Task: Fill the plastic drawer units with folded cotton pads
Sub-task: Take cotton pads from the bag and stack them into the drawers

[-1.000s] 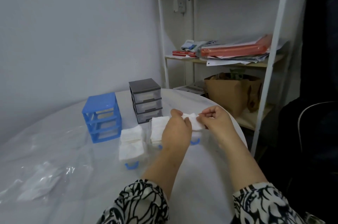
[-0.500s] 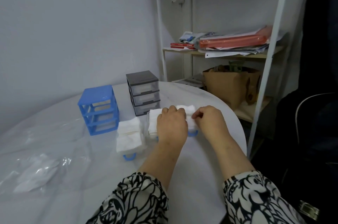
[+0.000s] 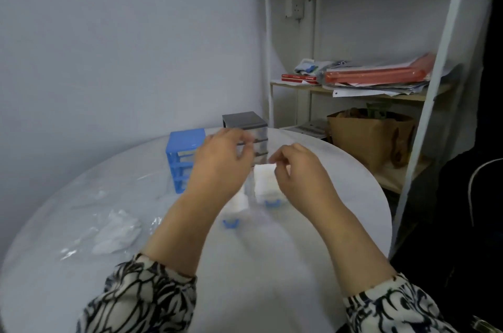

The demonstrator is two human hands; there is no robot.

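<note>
Near the middle of the frame both hands hover above the round white table (image 3: 272, 264), raised and blurred by motion. The left hand (image 3: 220, 164) has loosely curled fingers with nothing visible between them; the right hand (image 3: 298, 172) has its thumb and forefinger drawn close together, though whether they pinch anything cannot be told. Just below and between them sit two pulled-out drawers with blue handles, the right drawer (image 3: 268, 191) packed with white folded cotton pads (image 3: 262, 177), the left drawer (image 3: 234, 213) partly hidden behind the left wrist. Behind the hands stand the blue drawer unit (image 3: 182, 158) and the grey drawer unit (image 3: 250, 128). A crumpled clear plastic bag (image 3: 114, 232) lies at lower left.
</note>
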